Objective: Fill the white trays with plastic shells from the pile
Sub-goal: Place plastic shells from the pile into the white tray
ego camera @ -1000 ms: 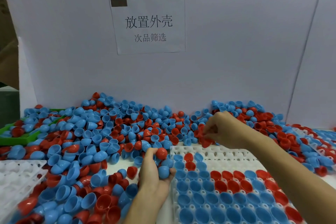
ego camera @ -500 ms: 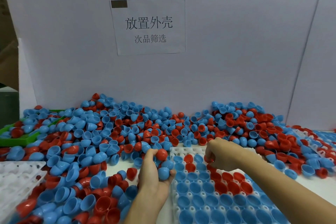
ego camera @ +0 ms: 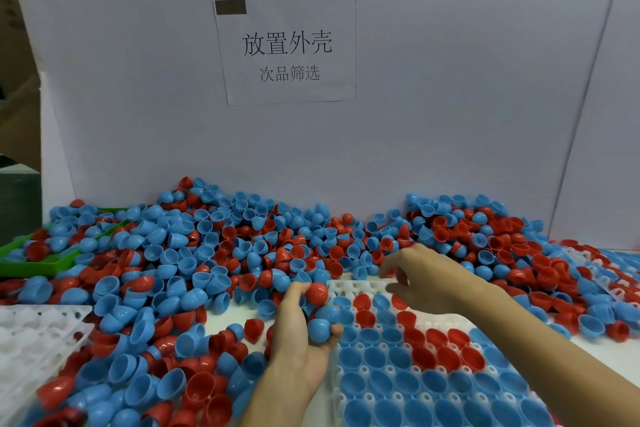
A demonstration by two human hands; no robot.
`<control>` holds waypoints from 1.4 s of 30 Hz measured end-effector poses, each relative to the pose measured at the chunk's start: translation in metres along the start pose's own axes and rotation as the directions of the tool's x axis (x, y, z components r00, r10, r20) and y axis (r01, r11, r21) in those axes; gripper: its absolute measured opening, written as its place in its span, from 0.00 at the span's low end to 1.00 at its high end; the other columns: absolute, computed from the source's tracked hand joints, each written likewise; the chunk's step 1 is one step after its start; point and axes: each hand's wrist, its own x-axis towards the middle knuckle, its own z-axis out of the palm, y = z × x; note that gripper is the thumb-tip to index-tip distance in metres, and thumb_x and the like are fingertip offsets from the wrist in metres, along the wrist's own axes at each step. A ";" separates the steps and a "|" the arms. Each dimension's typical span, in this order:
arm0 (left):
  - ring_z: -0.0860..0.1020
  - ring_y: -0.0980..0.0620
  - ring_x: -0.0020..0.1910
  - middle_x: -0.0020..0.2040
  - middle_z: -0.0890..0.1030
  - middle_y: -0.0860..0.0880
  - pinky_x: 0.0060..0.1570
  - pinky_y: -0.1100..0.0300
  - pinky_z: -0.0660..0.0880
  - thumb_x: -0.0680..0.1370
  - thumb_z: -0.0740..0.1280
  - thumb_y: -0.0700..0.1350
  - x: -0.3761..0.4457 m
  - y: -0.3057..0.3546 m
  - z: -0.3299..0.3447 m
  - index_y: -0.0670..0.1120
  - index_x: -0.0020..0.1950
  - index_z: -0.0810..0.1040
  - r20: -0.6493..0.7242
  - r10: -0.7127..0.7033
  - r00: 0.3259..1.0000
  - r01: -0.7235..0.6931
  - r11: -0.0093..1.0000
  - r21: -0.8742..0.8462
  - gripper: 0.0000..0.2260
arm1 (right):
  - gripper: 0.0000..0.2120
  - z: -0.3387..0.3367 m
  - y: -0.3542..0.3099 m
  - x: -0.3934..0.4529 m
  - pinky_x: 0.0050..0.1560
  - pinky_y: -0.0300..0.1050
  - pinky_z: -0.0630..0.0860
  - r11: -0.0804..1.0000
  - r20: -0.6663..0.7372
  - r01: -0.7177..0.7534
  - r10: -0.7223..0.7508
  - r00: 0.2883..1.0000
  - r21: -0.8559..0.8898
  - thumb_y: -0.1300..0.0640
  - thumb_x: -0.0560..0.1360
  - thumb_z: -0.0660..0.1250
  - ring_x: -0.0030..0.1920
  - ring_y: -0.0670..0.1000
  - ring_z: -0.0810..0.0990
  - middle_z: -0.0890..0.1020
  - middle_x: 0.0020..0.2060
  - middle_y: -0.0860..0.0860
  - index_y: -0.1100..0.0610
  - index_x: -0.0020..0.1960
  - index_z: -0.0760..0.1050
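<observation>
A big pile of red and blue plastic shells [ego camera: 207, 253] covers the table up to the back board. In front of me lies a white tray [ego camera: 363, 286], most of its cells filled with blue and red shells; its far row is bare. My left hand [ego camera: 301, 333] rests at the tray's left edge and grips a handful of shells, a red one [ego camera: 317, 292] on top and blue ones below. My right hand [ego camera: 419, 276] hovers over the tray's far edge beside the pile, fingers loosely curled, with no shell visible in it.
An empty white tray [ego camera: 34, 333] sits at the near left, partly ringed by shells. A green tray [ego camera: 34, 265] lies half buried at the far left. More white trays [ego camera: 588, 262] show under shells at the right. A white board with a paper sign [ego camera: 287, 48] closes the back.
My right hand came from the pile to the tray's far rows, then lifted back toward the tray's far edge. The left hand kept its handful and stayed put.
</observation>
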 end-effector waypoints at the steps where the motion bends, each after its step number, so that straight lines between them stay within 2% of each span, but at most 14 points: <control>1: 0.72 0.50 0.33 0.43 0.74 0.43 0.21 0.62 0.68 0.77 0.68 0.44 0.000 0.000 0.000 0.42 0.51 0.76 0.006 0.004 1.000 -0.004 1.000 0.008 0.07 | 0.12 -0.004 -0.008 0.000 0.37 0.33 0.70 0.997 -0.034 0.034 -0.032 0.999 0.069 0.52 0.79 0.68 0.35 0.41 0.74 0.77 0.39 0.41 0.51 0.62 0.78; 4: 0.73 0.52 0.28 0.36 0.76 0.45 0.21 0.62 0.68 0.77 0.68 0.45 -0.002 0.000 0.000 0.42 0.48 0.78 0.043 0.021 0.999 -0.024 0.997 0.070 0.06 | 0.13 -0.013 -0.036 -0.001 0.37 0.35 0.75 0.939 -0.075 0.145 -0.128 0.989 0.313 0.47 0.79 0.67 0.34 0.41 0.77 0.79 0.34 0.44 0.49 0.61 0.78; 7: 0.75 0.54 0.26 0.31 0.78 0.48 0.21 0.62 0.69 0.79 0.67 0.48 -0.005 -0.002 0.002 0.43 0.43 0.79 0.105 0.013 0.994 -0.029 0.987 0.157 0.09 | 0.16 -0.010 -0.059 0.000 0.44 0.35 0.78 0.921 -0.057 0.196 -0.188 0.981 0.338 0.43 0.78 0.67 0.42 0.40 0.80 0.82 0.44 0.42 0.47 0.63 0.77; 11: 0.76 0.54 0.29 0.34 0.80 0.47 0.21 0.62 0.68 0.77 0.69 0.53 -0.010 -0.001 0.005 0.43 0.48 0.82 0.179 -0.024 0.983 -0.007 0.985 0.172 0.13 | 0.09 -0.003 -0.068 0.004 0.48 0.41 0.81 0.897 -0.097 0.211 -0.187 0.977 0.389 0.52 0.79 0.69 0.44 0.44 0.82 0.85 0.46 0.45 0.52 0.56 0.82; 15: 0.73 0.53 0.25 0.32 0.78 0.47 0.19 0.64 0.66 0.79 0.66 0.53 -0.011 0.002 0.005 0.44 0.41 0.75 0.165 -0.029 0.986 0.015 0.996 0.089 0.13 | 0.06 0.000 -0.060 0.005 0.49 0.36 0.79 0.852 -0.114 0.157 -0.116 0.987 0.499 0.57 0.79 0.69 0.45 0.39 0.82 0.85 0.45 0.43 0.53 0.54 0.84; 18: 0.72 0.51 0.28 0.31 0.78 0.46 0.18 0.65 0.66 0.80 0.65 0.50 -0.011 0.003 0.005 0.45 0.41 0.73 0.142 -0.026 0.990 0.019 0.998 0.052 0.11 | 0.09 0.002 -0.055 0.004 0.53 0.35 0.79 0.827 -0.102 0.124 -0.080 0.992 0.549 0.59 0.78 0.69 0.48 0.38 0.82 0.85 0.48 0.41 0.52 0.58 0.82; 23: 0.73 0.49 0.31 0.36 0.77 0.43 0.19 0.64 0.67 0.77 0.66 0.45 -0.011 0.003 0.004 0.42 0.46 0.77 0.109 -0.016 0.994 0.010 0.998 0.056 0.06 | 0.13 0.002 -0.052 0.003 0.52 0.36 0.80 0.790 -0.099 0.104 -0.055 0.994 0.604 0.65 0.78 0.68 0.50 0.39 0.82 0.84 0.51 0.42 0.52 0.59 0.81; 26: 0.74 0.48 0.30 0.36 0.77 0.42 0.19 0.64 0.67 0.76 0.68 0.44 -0.011 0.004 0.004 0.42 0.46 0.78 0.075 -0.005 0.997 0.001 0.999 0.054 0.05 | 0.15 -0.001 -0.052 0.002 0.53 0.37 0.81 0.763 -0.118 0.125 -0.064 0.991 0.634 0.67 0.77 0.68 0.51 0.40 0.83 0.84 0.51 0.43 0.52 0.57 0.82; 31: 0.70 0.51 0.24 0.31 0.75 0.43 0.16 0.64 0.65 0.76 0.68 0.45 -0.008 0.004 0.002 0.42 0.44 0.75 0.036 -0.010 0.999 0.009 0.999 0.033 0.07 | 0.14 -0.007 -0.049 -0.002 0.51 0.40 0.82 0.670 -0.147 0.151 -0.062 0.987 0.727 0.69 0.77 0.68 0.51 0.43 0.83 0.84 0.50 0.43 0.51 0.53 0.82; 34: 0.71 0.50 0.29 0.30 0.75 0.45 0.14 0.65 0.63 0.77 0.67 0.45 -0.007 0.004 0.001 0.43 0.41 0.75 0.065 -0.029 0.997 0.028 0.999 0.017 0.08 | 0.15 -0.007 -0.048 -0.003 0.50 0.41 0.82 0.623 -0.176 0.152 -0.024 0.984 0.767 0.70 0.77 0.67 0.51 0.45 0.83 0.84 0.49 0.42 0.51 0.50 0.83; 36: 0.72 0.48 0.32 0.31 0.77 0.44 0.14 0.66 0.63 0.75 0.70 0.46 -0.007 0.003 0.001 0.42 0.42 0.76 0.087 -0.048 0.995 0.046 0.999 0.027 0.08 | 0.16 -0.004 -0.049 -0.003 0.52 0.38 0.81 0.623 -0.185 0.154 -0.014 0.983 0.767 0.71 0.76 0.67 0.52 0.43 0.83 0.85 0.49 0.41 0.51 0.50 0.83; 39: 0.73 0.50 0.32 0.33 0.77 0.44 0.14 0.67 0.61 0.68 0.72 0.46 -0.009 0.002 0.003 0.41 0.42 0.77 0.158 -0.068 0.985 0.063 0.997 0.033 0.10 | 0.16 0.001 -0.051 -0.002 0.54 0.37 0.80 0.650 -0.188 0.142 0.001 0.982 0.747 0.72 0.77 0.66 0.52 0.41 0.83 0.85 0.48 0.43 0.52 0.50 0.83; 42: 0.74 0.51 0.30 0.33 0.77 0.44 0.14 0.67 0.61 0.73 0.71 0.45 -0.008 0.001 0.002 0.40 0.46 0.77 0.157 -0.059 0.986 0.053 0.998 0.038 0.08 | 0.14 0.003 -0.049 0.001 0.55 0.34 0.79 0.740 -0.205 0.129 0.013 0.979 0.661 0.70 0.77 0.66 0.52 0.39 0.82 0.84 0.50 0.42 0.52 0.52 0.83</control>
